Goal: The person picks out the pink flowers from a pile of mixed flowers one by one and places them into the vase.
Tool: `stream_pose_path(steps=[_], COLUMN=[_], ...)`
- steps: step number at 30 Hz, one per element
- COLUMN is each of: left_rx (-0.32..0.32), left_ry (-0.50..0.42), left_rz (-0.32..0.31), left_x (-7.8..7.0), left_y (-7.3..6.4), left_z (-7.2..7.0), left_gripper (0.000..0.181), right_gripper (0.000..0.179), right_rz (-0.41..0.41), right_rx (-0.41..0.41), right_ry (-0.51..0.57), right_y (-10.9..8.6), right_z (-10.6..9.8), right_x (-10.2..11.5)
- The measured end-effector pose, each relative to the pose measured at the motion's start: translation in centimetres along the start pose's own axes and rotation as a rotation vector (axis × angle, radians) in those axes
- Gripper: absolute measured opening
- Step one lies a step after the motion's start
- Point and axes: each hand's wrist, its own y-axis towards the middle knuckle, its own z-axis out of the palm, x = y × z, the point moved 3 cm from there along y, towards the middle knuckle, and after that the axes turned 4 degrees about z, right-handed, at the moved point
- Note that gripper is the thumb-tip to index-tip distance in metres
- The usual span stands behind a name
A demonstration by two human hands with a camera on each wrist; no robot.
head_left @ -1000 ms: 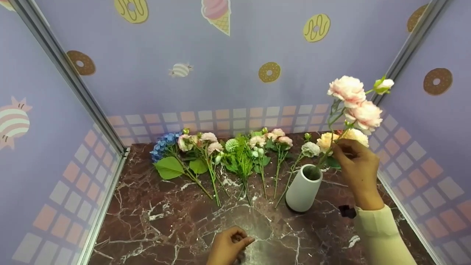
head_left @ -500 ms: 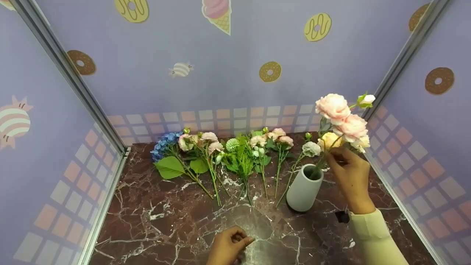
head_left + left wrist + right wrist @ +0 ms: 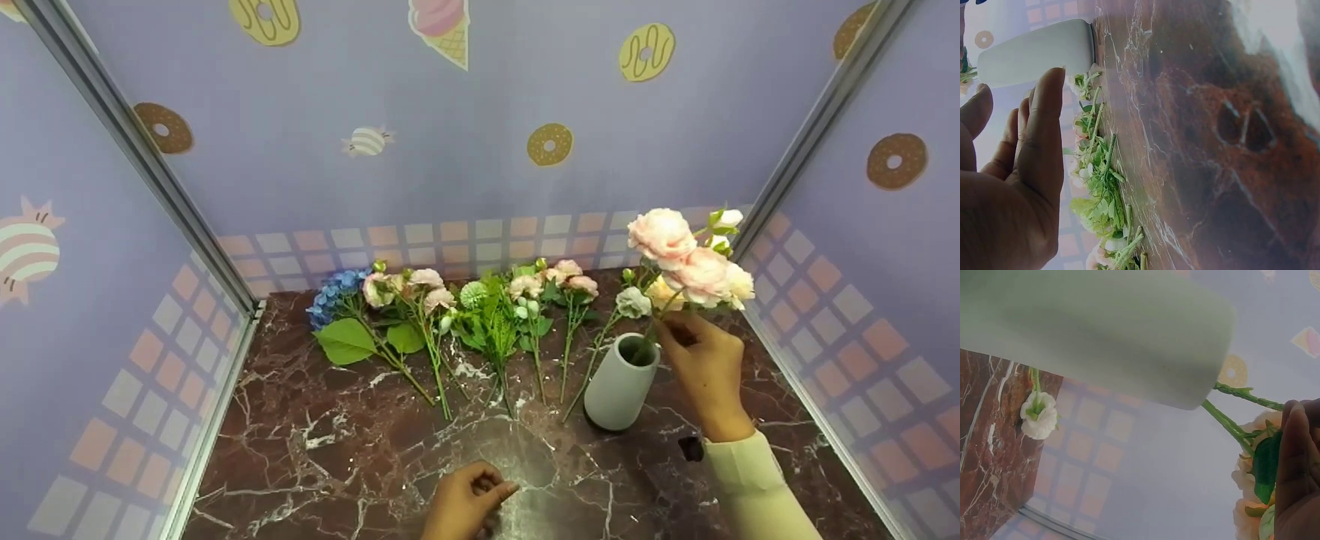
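My right hand (image 3: 701,360) pinches the green stem of a pale pink artificial flower spray (image 3: 664,236) with ruffled blooms, above and right of the white vase (image 3: 621,390). The stem leads down into the vase mouth. Cream-yellow flowers (image 3: 739,285) sit behind the pink ones. In the right wrist view, two stems come out of the vase (image 3: 1129,343), one pinched by the fingertips (image 3: 1294,416), the other leading to peach blooms (image 3: 1246,512) beside a dark leaf. My left hand (image 3: 465,499) stays low near the front, fingers loosely curled, holding nothing; the left wrist view shows its fingers (image 3: 1041,124) apart.
A row of artificial flowers lies along the back: a blue hydrangea (image 3: 337,296), pink blooms (image 3: 427,289), green sprigs (image 3: 495,322) and a white flower (image 3: 634,303) near the vase. The dark red marbled tabletop (image 3: 322,465) meets purple walls (image 3: 480,180) on three sides.
My right hand has moved down and left with the pink flower spray, its blooms sinking nearer the vase and over the yellow ones. The left hand and the vase have stayed put.
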Motion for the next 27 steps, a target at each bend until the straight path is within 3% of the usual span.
stream_pose_path(steps=[9, 16, 27], left_rx=[0.003, -0.004, -0.005], left_ry=[-0.008, 0.016, 0.015], left_rz=[0.008, 0.026, 0.032], left_x=[0.2, 0.4, 0.2], left_y=[0.0, 0.2, 0.1], left_z=[0.0, 0.0, 0.1], left_gripper=[0.022, 0.021, 0.021], right_gripper=[0.012, 0.01, 0.01], right_rz=[-0.047, -0.052, -0.106], right_rx=[-0.024, -0.049, -0.135], right_ry=[-0.015, -0.134, -0.182], right_y=[-1.0, -1.5, -2.1], right_z=[0.7, 1.2, 2.3], right_x=[-0.2, -0.3, -0.3])
